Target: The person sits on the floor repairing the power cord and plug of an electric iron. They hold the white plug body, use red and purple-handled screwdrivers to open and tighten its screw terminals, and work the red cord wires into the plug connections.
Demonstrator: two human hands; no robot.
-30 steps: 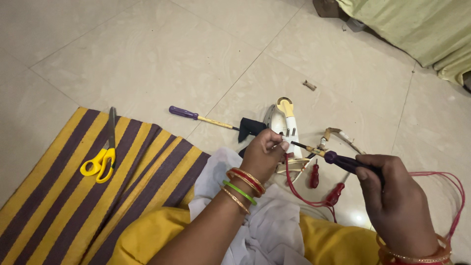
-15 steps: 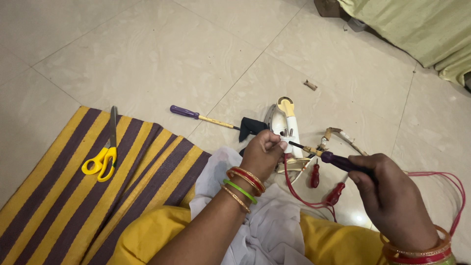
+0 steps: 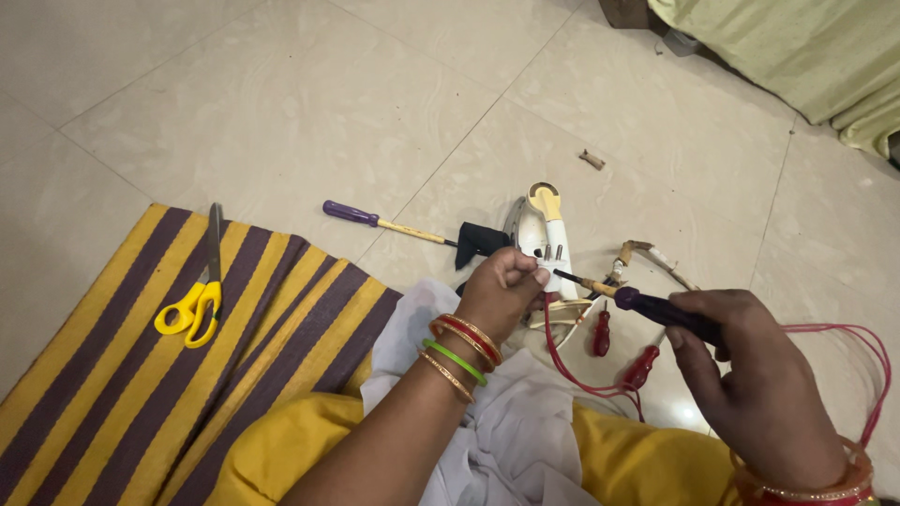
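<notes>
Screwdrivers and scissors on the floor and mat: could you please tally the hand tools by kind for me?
Purple-handled screwdrivers: 2, one lying on the floor, one held in the right hand at.
Small red-handled screwdrivers: 2, at and.
Yellow-handled scissors: 1, on the striped mat.
Total: 5.

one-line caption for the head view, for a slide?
Right hand drives a purple-handled screwdriver into a small part pinched by the left hand above a white electric iron on the tiled floor.
</notes>
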